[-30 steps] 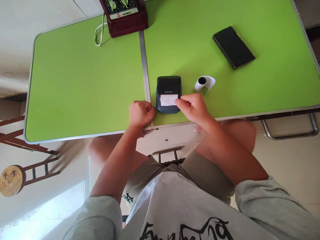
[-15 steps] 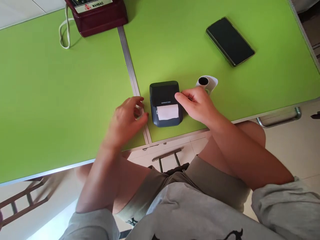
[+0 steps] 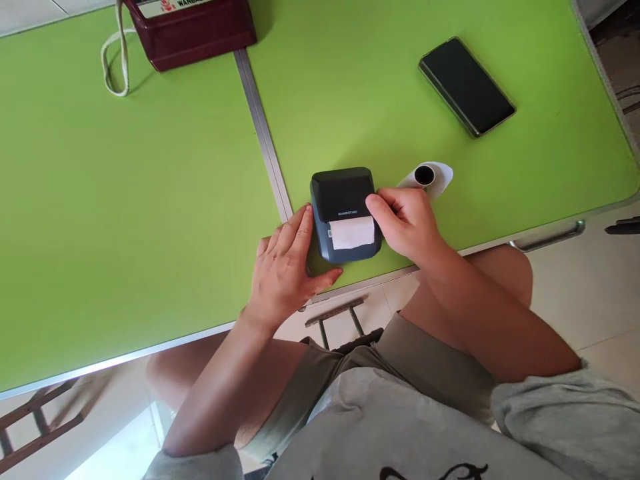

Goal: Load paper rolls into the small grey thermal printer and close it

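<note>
A small dark grey label printer (image 3: pixel 343 200) sits near the front edge of the green table (image 3: pixel 150 187), with a white slip of paper (image 3: pixel 353 233) sticking out of its slot. My left hand (image 3: pixel 285 267) cups the printer's left side, fingers along its flank and thumb at its front corner. My right hand (image 3: pixel 407 220) grips the printer's right side with curled fingers. A white paper roll (image 3: pixel 427 177) lies just behind my right hand.
A black phone (image 3: pixel 467 85) lies at the table's back right. A dark red box (image 3: pixel 193 27) with a white cord (image 3: pixel 113 63) stands at the back. A metal seam (image 3: pixel 263 133) splits the table. My knees show below the front edge.
My left hand moved right from the seam and closed on the printer's left side. My right hand let go of the paper slip and took the printer's right side.
</note>
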Demonstrator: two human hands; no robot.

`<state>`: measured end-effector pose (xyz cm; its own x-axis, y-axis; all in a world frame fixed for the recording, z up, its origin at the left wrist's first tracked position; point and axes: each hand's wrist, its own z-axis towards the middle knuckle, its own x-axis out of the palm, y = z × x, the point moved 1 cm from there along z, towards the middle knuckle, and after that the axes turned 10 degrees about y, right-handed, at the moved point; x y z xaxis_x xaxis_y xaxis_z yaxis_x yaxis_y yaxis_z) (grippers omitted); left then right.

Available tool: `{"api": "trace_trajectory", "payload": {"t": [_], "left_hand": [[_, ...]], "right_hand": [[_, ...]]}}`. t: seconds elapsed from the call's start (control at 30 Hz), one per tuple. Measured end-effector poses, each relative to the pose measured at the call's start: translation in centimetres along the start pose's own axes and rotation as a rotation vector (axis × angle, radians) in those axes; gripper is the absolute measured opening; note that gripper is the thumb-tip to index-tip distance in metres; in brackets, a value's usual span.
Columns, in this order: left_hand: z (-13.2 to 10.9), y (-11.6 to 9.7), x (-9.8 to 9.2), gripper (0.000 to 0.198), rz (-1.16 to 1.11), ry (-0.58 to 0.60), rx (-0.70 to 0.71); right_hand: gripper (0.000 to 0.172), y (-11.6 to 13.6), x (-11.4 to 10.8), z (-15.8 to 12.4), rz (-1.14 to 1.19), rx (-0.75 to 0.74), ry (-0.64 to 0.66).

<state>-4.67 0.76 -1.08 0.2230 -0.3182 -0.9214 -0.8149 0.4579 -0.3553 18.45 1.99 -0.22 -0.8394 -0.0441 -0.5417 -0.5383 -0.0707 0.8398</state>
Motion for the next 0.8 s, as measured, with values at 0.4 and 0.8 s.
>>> {"api": "trace_trajectory", "payload": {"t": [0.4,0.8], "left_hand": [[0.7,-0.3,0.3,0.105,-0.015,-0.054,-0.042],[1.2,0.5,0.2,0.093,-0.103,-0.104,0.062]], "right_hand": [[0.048,-0.5,0.3,-0.2,0.029,0.017,0.01],[0.047,-0.5,-0.1,-0.2,0.086,0.04,0.075]]}}
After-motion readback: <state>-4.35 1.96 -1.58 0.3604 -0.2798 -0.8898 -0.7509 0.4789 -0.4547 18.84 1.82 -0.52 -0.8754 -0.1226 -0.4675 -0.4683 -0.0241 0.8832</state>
